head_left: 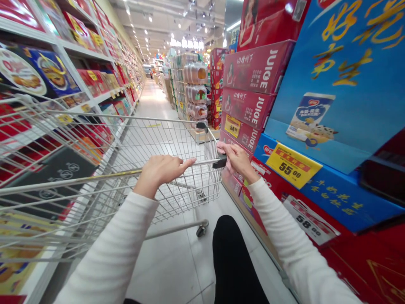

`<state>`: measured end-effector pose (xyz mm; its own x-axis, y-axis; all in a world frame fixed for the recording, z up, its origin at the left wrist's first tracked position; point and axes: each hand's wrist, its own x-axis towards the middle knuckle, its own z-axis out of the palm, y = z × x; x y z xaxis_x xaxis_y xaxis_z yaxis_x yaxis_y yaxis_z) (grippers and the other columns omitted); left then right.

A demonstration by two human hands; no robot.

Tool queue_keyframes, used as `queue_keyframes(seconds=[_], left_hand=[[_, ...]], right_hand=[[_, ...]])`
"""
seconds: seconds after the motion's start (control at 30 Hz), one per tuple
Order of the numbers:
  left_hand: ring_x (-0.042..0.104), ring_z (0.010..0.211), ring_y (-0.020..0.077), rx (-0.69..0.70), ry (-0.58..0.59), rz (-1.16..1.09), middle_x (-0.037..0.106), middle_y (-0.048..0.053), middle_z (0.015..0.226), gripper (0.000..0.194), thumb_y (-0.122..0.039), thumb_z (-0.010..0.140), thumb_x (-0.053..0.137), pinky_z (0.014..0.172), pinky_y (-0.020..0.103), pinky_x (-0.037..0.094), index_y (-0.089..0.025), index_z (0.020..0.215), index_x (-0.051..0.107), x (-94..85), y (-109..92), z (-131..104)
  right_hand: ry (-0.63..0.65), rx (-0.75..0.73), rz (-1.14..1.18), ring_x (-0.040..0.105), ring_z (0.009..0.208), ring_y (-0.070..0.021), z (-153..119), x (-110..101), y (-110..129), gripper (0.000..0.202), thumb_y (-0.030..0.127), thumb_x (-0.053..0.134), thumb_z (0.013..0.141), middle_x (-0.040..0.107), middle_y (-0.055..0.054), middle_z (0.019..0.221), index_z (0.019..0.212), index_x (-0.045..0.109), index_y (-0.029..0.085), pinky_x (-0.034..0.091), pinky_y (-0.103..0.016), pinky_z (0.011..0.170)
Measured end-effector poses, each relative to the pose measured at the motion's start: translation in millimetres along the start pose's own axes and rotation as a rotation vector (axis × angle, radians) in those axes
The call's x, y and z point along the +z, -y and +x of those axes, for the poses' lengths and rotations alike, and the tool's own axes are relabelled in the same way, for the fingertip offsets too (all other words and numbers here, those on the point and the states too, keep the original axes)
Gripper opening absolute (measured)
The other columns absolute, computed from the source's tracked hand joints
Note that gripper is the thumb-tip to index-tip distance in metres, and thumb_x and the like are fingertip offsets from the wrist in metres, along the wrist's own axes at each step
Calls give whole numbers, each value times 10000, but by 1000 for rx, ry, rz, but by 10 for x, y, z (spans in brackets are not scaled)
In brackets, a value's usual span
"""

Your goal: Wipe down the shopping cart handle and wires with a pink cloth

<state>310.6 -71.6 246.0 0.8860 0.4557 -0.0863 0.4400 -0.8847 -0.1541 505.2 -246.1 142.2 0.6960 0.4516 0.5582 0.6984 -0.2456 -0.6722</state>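
A wire shopping cart [95,178] stands sideways across the aisle in front of me. My left hand [166,169] lies along its near top rail, palm down, with the fingers stretched forward. At the cart's near right corner, my right hand [236,158] is closed around a soft pink cloth [221,147]. The cloth presses against the black plastic corner piece [220,161], and its lower part shows beneath the fingers. The wire basket shows through its mesh only the floor and shelves behind it.
Shelves of packaged goods [53,69] line the left side. Stacked red juice cartons [249,69] and a large blue carton [341,84] stand close on the right. Bottle packs [198,90] are piled farther along the tiled aisle [153,95]. My dark-clothed leg [232,257] is below.
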Motion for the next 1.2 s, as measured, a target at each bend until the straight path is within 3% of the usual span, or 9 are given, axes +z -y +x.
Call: queue_keyframes(seconds=[0.1, 0.2, 0.3, 0.53, 0.73, 0.83, 1.0, 1.1, 1.2], left_hand=[[729, 976, 321, 10, -21, -31, 788, 146, 891, 850, -777, 952, 148, 858, 375, 484, -238, 980, 804, 8, 16, 20], [722, 1021, 354, 3, -10, -45, 787, 164, 936, 855, -787, 946, 168, 891, 413, 489, -221, 993, 807, 13, 21, 18], [714, 1088, 368, -21, 19, -6, 788, 175, 1027, 891, -790, 946, 129, 929, 434, 491, -213, 1037, 802, 6, 12, 3], [690, 1172, 376, -59, 57, -25, 773, 182, 1175, 867, -646, 993, 61, 971, 470, 496, -192, 1022, 800, -46, -17, -18], [722, 1092, 332, -24, 62, 23, 794, 186, 1082, 688, -455, 990, 148, 874, 399, 504, -172, 1036, 773, -40, 22, 12], [729, 1058, 312, -12, 50, 41, 808, 158, 1016, 606, -411, 960, 211, 829, 364, 493, -193, 1016, 774, -8, 52, 44], [733, 1036, 306, -49, 68, 14, 811, 129, 921, 556, -400, 929, 264, 847, 365, 491, -206, 1006, 779, -8, 33, 60], [728, 1060, 320, -44, 82, 6, 807, 143, 925, 558, -398, 943, 262, 870, 379, 493, -192, 1020, 775, -28, 16, 42], [722, 1089, 353, -30, 75, 11, 799, 179, 956, 596, -417, 969, 237, 891, 410, 494, -163, 1044, 771, -31, 18, 22]], right_hand=[[-89, -27, -96, 659, 881, -197, -141, 77, 162, 392, 426, 460, 1060, 736, -68, 948, 1134, 795, 238, 547, -343, 843], [-238, -157, -136, 656, 1096, -203, -444, 201, 321, 400, 347, 410, 1087, 735, -106, 1187, 1369, 677, 252, 555, -362, 983], [-311, -237, -128, 617, 1212, -201, -635, 289, 400, 420, 287, 399, 1088, 677, -132, 1307, 1457, 595, 238, 555, -385, 1055], [-477, -86, -114, 609, 1150, -236, -593, 445, 479, 419, 293, 415, 1077, 605, -137, 1222, 1453, 598, 284, 593, -463, 1018], [-277, -264, -126, 609, 1289, -211, -810, 953, 1067, 502, 202, 429, 1067, 650, -155, 1272, 1568, 444, 203, 578, -346, 1087], [-261, -264, -152, 626, 1272, -210, -814, 899, 1021, 485, 181, 416, 1068, 667, -138, 1239, 1544, 489, 236, 594, -344, 1060], [-392, -61, -187, 661, 1102, -242, -775, 723, 778, 433, 244, 391, 1080, 656, -164, 1123, 1460, 591, 188, 634, -416, 954], [-378, -56, -143, 640, 1141, -256, -839, 932, 930, 484, 245, 368, 1080, 655, -170, 1131, 1547, 485, 197, 621, -445, 1001], [-329, -198, -90, 596, 1281, -244, -906, 1145, 1074, 545, 227, 383, 1076, 662, -152, 1181, 1620, 354, 242, 600, -406, 1064]])
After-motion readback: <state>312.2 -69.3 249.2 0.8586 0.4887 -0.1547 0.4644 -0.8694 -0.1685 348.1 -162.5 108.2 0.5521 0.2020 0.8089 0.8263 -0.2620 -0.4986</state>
